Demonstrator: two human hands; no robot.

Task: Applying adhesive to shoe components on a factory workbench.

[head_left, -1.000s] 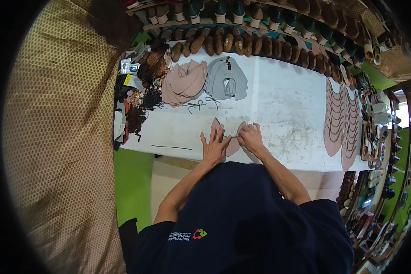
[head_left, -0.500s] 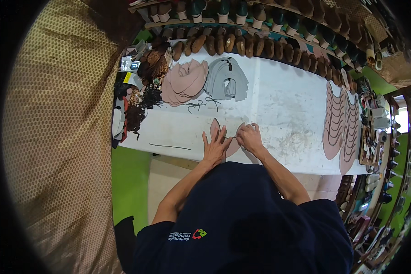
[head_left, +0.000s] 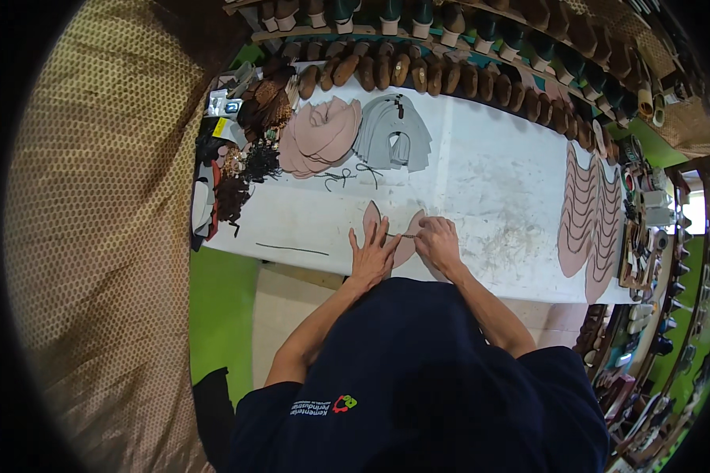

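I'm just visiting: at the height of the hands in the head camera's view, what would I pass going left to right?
Brown patterned curtain → loose dark strip → left hand → right hand → pink pieces with dark wavy lines → crowded racks.

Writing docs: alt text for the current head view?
A person's left hand lies spread on pink material on a white table; the right hand is at a thin dark strip between the hands. Beyond are a pink stack, grey stack and brown shoe forms.
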